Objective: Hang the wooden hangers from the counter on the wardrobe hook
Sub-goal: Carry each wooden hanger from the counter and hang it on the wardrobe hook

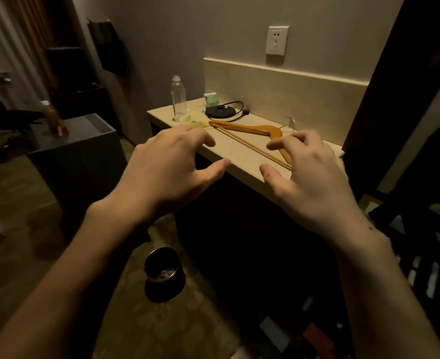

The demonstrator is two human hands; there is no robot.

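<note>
The person's left hand (172, 161) and right hand (309, 172) reach forward side by side, palms down, over the near edge of a pale stone counter (239, 156). Both hands are relaxed, with the fingers loosely bent and spread, and neither grips anything. The bare forearms run back to five and seven o'clock.

An orange-brown wooden hanger with a thin crossbar (242, 126) lies flat on the counter between the hands and beyond them. Its right end passes under the right hand's fingertips; I cannot tell whether they touch it. Its metal hook (290, 120) stands up at twelve o'clock from the right hand.

At twelve o'clock from the left hand lies a crumpled yellow wrapper (191, 117). Behind that stands a clear plastic bottle (178, 97). At one o'clock from the bottle is a small green box (211, 97), with a round black kettle base and its cord (220, 111) just beside it. A white wall socket (277, 44) sits high on the wall.

At nine o'clock, well apart from the counter, stands a grey cabinet (76, 149). At six o'clock a round dark waste bin (164, 273) sits on the floor.
</note>
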